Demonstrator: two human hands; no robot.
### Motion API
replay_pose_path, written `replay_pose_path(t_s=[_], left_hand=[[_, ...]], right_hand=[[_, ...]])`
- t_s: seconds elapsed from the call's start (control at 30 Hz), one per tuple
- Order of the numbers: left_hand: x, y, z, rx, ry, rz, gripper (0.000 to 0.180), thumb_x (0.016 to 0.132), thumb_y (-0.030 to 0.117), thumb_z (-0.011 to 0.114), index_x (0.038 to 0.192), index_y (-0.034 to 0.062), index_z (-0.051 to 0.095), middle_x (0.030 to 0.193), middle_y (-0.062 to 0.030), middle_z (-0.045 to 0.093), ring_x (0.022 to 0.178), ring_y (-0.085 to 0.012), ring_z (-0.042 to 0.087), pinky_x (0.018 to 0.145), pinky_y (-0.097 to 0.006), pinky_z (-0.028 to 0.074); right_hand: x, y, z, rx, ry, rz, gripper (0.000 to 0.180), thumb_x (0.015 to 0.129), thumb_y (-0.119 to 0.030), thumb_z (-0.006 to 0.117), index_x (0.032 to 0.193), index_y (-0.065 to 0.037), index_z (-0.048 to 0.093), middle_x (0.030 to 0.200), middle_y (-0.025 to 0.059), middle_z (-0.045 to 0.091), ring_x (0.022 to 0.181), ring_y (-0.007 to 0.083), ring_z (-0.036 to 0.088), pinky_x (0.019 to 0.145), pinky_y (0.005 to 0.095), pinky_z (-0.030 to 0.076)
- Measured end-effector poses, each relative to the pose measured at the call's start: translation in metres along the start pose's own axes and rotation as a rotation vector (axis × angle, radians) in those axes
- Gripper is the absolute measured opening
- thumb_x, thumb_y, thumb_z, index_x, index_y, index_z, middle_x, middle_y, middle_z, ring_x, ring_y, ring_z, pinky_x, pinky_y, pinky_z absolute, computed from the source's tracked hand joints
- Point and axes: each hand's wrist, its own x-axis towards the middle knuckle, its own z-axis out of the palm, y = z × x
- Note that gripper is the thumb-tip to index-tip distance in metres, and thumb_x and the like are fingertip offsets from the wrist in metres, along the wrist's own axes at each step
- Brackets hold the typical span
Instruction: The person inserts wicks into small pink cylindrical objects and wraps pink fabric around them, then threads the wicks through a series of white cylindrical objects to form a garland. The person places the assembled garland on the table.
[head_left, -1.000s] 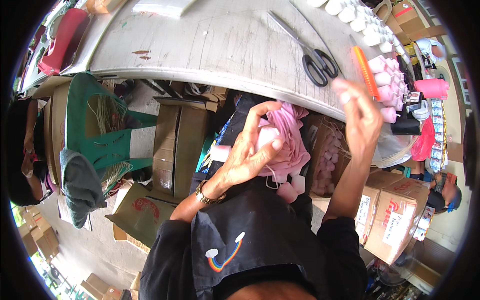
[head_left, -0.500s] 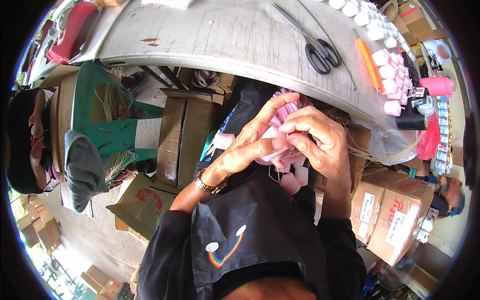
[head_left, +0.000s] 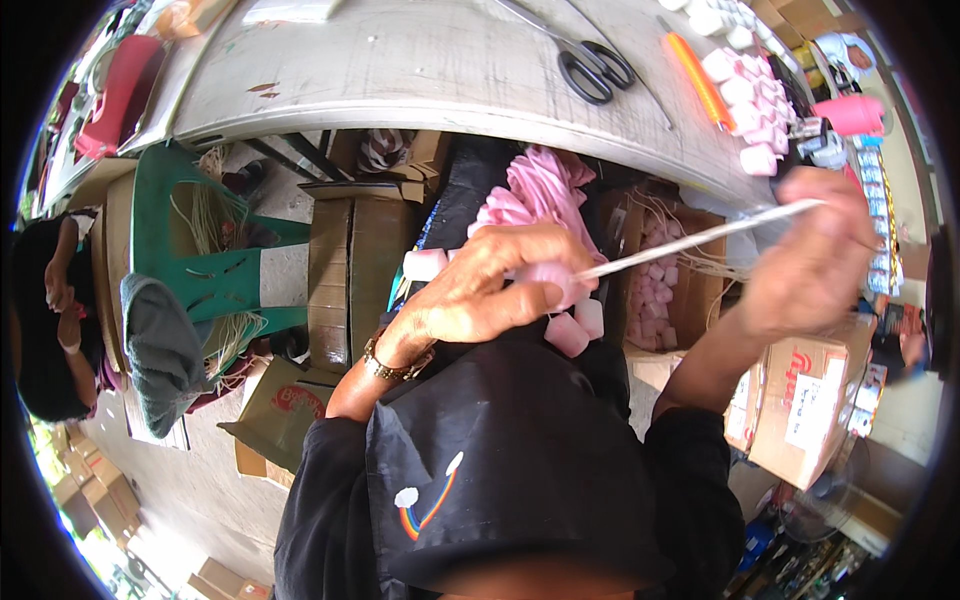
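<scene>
String [head_left: 700, 239] straight, slanting rightward from pink piece [head_left: 553, 284] pinched in left hand [head_left: 488, 292] to right hand [head_left: 812, 255], blurred, pinching string.

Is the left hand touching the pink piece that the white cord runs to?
Touching. The head view shows the left hand gripping the pink piece between thumb and fingers; the white cord stretches from there to the right hand.

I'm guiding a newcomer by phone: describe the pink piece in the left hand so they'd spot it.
Just beyond the black apron, find the left hand. It grips a small pink piece; unlike the two pink pieces just below it, this one has a white string stretching to the right hand.
</scene>
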Motion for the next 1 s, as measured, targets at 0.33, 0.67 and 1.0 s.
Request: replay_pose_path(t_s=[0.33,0.67,1.0], left_hand=[[0.019,0.016,0.034,-0.084,-0.184,0.001,0.035,0.093,0.026,0.059,0.119,0.0027,0.055,0.094,-0.0119,0.063,0.084,-0.0207,0.061,0.078,-0.035,0.049],[0.073,-0.018,0.059,-0.04,0.035,-0.25,0.021,0.1,0.018,0.05,0.097,0.0036,0.064,0.059,0.0029,0.051,0.049,-0.0016,0.041,0.046,-0.019,0.032],[0.041,0.011,0.024,-0.035,0.372,-0.404,0.022,0.098,0.006,0.042,0.095,0.0009,0.063,0.072,-0.0045,0.059,0.06,-0.0075,0.05,0.052,-0.02,0.04]], right_hand=[[0.033,-0.032,-0.07,-0.457,0.167,0.074,0.015,0.091,-0.006,0.05,0.083,0.002,0.058,0.083,0.0131,0.059,0.076,0.0216,0.058,0.073,0.0339,0.048],[-0.1,0.022,-0.043,0.263,-0.325,0.711,0.005,0.09,-0.003,0.057,0.088,0.001,0.057,0.087,0.0088,0.058,0.085,0.0155,0.055,0.078,0.0285,0.044],[-0.452,0.241,-0.079,-0.34,-0.753,1.534,0.021,0.086,-0.024,0.062,0.092,-0.004,0.067,0.087,0.0105,0.067,0.073,0.0237,0.063,0.068,0.0351,0.048]])
